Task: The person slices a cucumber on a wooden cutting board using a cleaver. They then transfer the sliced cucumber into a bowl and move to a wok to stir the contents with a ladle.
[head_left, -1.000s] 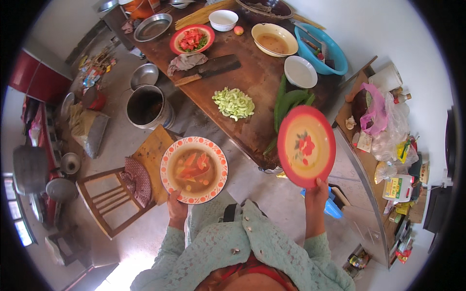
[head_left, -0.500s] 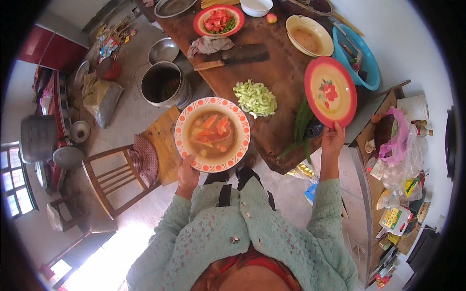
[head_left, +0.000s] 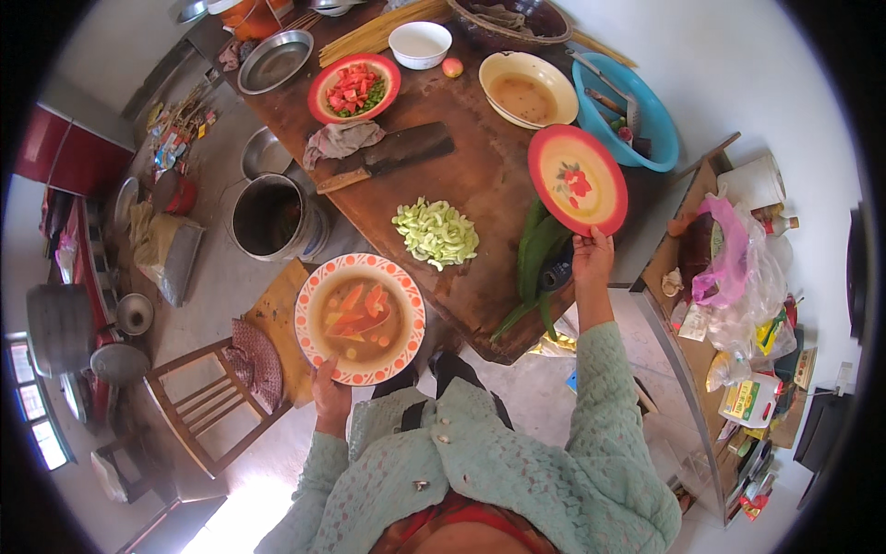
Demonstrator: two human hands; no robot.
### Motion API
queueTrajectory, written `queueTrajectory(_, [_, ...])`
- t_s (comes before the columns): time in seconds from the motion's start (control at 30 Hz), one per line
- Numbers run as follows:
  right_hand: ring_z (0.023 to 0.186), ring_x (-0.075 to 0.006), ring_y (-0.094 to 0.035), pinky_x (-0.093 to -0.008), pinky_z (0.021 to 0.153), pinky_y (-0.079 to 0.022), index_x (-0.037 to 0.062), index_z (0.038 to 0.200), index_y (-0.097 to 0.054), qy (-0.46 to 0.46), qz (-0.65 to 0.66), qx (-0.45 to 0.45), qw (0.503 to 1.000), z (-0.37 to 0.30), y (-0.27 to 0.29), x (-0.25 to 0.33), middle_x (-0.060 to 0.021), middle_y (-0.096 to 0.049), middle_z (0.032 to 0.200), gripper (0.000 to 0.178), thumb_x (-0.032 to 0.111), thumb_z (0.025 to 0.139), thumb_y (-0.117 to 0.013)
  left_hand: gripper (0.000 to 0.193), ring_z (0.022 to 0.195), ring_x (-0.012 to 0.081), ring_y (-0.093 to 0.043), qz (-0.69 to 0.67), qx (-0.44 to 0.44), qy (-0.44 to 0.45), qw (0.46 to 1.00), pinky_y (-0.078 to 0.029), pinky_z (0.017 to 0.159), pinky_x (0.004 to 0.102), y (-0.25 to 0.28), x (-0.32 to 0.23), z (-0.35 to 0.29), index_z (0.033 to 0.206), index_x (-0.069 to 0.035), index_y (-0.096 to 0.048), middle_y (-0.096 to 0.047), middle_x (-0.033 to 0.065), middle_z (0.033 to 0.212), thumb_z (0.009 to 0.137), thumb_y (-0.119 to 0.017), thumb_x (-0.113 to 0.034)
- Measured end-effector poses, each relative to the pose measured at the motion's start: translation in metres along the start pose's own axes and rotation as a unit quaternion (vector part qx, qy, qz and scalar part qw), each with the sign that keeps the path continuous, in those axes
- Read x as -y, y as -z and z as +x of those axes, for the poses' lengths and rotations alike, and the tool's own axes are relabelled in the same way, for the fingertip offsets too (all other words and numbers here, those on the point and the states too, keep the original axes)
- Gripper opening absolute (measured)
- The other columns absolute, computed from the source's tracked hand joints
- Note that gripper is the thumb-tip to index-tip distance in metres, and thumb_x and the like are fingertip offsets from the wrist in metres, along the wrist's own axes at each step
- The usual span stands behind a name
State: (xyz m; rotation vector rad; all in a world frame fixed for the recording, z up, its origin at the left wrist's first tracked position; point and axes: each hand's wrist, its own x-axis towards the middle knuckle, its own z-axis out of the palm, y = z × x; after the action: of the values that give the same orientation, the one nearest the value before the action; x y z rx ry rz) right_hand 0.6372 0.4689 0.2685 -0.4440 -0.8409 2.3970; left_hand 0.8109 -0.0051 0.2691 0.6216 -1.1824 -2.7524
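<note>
My left hand (head_left: 330, 392) grips the near rim of an enamel basin (head_left: 406, 343), white with an orange-dotted rim. Brownish liquid fills it, and orange fish-like shapes show within; I cannot tell whether they are printed. The basin is held out in front of the table's near left edge. My right hand (head_left: 593, 263) pinches the near edge of a red-rimmed plate (head_left: 558, 198) with a red flower, tilted above the table's right side. Nothing lies on the plate. Beneath it are long green vegetables (head_left: 532, 254) and a dark rounded object (head_left: 556, 273). Chopped pale green vegetable (head_left: 436, 233) is heaped between both hands.
On the wooden table (head_left: 461, 314) lie a cleaver (head_left: 406, 152), a cloth (head_left: 343, 140), a plate of cut red and green food (head_left: 353, 90), a cream bowl (head_left: 528, 90) and a blue basin (head_left: 657, 148). A chair (head_left: 198, 406) and metal pot (head_left: 277, 222) stand left; a cluttered shelf (head_left: 678, 314) stands right.
The view has tilted up, showing more of the table's far end. The plate has moved a little farther out over the table. The basin has come slightly nearer me. Both hands keep their holds.
</note>
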Motion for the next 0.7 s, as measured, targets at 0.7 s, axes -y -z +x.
queueTrajectory(0.7, [0.072, -0.0206, -0.065, -0.0303, 0.059, -0.055, 0.0049, 0.106, -0.054, -0.003, -0.038, -0.01, 0.999, 0.047, 0.005, -0.004, -0.0094, -0.066, 0.093, 0.019, -0.001, 0.088, -0.056, 0.043, 0.112, 0.0235, -0.055, -0.021, -0.041, 0.014, 0.999, -0.043, 0.099, 0.0388, 0.009, -0.003, 0.002, 0.128, -0.001, -0.046, -0.056, 0.0101, 0.121, 0.086, -0.052, -0.007])
